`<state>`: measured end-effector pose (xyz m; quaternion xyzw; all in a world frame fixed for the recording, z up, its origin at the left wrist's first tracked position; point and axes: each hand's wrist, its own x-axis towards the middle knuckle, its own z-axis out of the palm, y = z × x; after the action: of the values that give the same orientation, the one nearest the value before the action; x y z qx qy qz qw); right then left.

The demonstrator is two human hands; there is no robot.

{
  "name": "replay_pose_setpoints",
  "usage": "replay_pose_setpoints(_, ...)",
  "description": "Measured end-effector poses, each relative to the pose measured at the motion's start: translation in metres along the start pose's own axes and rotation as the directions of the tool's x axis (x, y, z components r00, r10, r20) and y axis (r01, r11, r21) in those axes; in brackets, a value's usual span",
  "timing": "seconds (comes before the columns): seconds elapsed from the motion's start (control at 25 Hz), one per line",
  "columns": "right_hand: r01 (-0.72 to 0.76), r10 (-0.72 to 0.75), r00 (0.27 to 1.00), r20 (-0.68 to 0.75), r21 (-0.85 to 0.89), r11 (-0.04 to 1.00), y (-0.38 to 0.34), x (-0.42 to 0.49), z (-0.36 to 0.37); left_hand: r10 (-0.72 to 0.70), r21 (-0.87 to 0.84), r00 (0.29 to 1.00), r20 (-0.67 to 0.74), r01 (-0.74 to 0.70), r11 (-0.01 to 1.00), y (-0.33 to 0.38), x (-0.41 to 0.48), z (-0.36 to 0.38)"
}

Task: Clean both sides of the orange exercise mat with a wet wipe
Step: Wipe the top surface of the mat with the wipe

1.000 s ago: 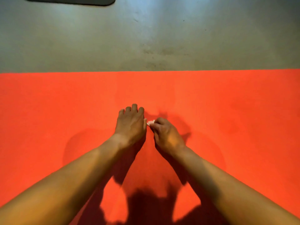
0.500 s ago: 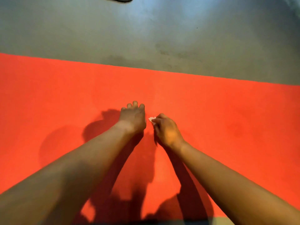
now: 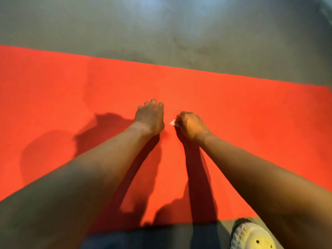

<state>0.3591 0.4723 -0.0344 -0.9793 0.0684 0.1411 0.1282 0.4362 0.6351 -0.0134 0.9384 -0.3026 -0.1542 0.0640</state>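
Note:
The orange exercise mat (image 3: 251, 112) lies flat on the floor and spans the whole width of the view. My right hand (image 3: 191, 125) rests on the mat's middle, fingers closed around a small white wet wipe (image 3: 172, 122) that peeks out at its left side. My left hand (image 3: 150, 116) sits just left of it, palm down on the mat with fingers curled, holding nothing that I can see. Both forearms reach in from the bottom and cast dark shadows on the mat.
Grey concrete floor (image 3: 161, 33) lies beyond the mat's far edge. A pale yellow perforated shoe (image 3: 251, 236) shows at the bottom right, on the floor next to the mat's near edge. Dark trousers (image 3: 143, 238) fill the bottom centre.
The view has tilted down and rolled, so the mat's near edge and the shoe now show. The hands have drawn slightly apart, the right one still clutching the wipe.

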Motion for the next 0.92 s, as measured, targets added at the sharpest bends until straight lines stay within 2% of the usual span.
replay_pose_setpoints(0.08,-0.209,0.212,0.975,-0.070,0.043,0.977,0.008,0.001,-0.003,-0.018,0.026,1.000,0.006,0.018,1.000,-0.009,-0.006,0.001)
replay_pose_setpoints(0.12,-0.208,0.213,0.973,-0.094,0.061,0.976,0.003,-0.004,-0.002,-0.025,0.025,1.000,0.019,0.025,0.999,-0.011,-0.007,0.001)
replay_pose_setpoints(0.16,-0.134,0.140,0.986,-0.087,0.072,0.988,-0.005,-0.011,0.003,-0.023,0.016,0.999,0.031,0.023,1.000,-0.012,-0.007,0.001)
replay_pose_setpoints(0.24,0.122,-0.125,0.992,0.016,0.122,0.985,-0.023,-0.037,0.017,0.009,0.022,0.999,0.040,-0.010,1.000,-0.014,-0.007,0.002)
replay_pose_setpoints(0.32,0.353,-0.379,0.918,0.120,0.189,0.916,-0.029,-0.059,0.025,0.034,0.025,0.998,0.050,-0.035,0.999,-0.016,-0.009,0.001)
replay_pose_setpoints(0.4,0.447,-0.473,0.863,0.179,0.166,0.879,-0.022,-0.061,0.025,0.061,0.032,0.997,0.049,-0.062,0.998,-0.019,-0.013,0.001)
replay_pose_setpoints(0.44,0.468,-0.488,0.861,0.147,0.149,0.871,-0.015,-0.055,0.027,0.073,0.041,0.996,0.056,-0.075,0.996,-0.020,-0.018,0.001)
replay_pose_setpoints(0.52,0.405,-0.409,0.912,0.006,0.134,0.904,0.002,-0.032,0.025,0.102,0.068,0.992,0.075,-0.107,0.992,-0.022,-0.025,0.000)
replay_pose_setpoints(0.6,0.204,-0.185,0.975,-0.126,0.161,0.966,0.014,-0.017,0.018,0.120,0.106,0.987,0.105,-0.131,0.986,-0.023,-0.031,0.000)
replay_pose_setpoints(0.64,0.114,-0.086,0.985,-0.152,0.185,0.976,0.016,-0.013,0.018,0.117,0.120,0.987,0.114,-0.131,0.984,-0.022,-0.032,0.000)
replay_pose_setpoints(0.68,0.079,-0.051,0.988,-0.148,0.189,0.979,0.012,-0.015,0.019,0.113,0.122,0.987,0.117,-0.127,0.984,-0.021,-0.032,-0.002)
replay_pose_setpoints(0.76,0.205,-0.189,0.976,-0.111,0.150,0.967,-0.001,-0.029,0.022,0.115,0.117,0.987,0.110,-0.128,0.985,-0.019,-0.031,-0.004)
replay_pose_setpoints(0.84,0.401,-0.397,0.916,-0.057,0.083,0.912,-0.002,-0.046,0.027,0.114,0.116,0.988,0.108,-0.126,0.985,-0.014,-0.029,-0.003)
replay_pose_setpoints(0.92,0.476,-0.474,0.878,-0.064,0.024,0.879,0.011,-0.046,0.022,0.105,0.095,0.987,0.120,-0.116,0.989,-0.009,-0.026,-0.001)
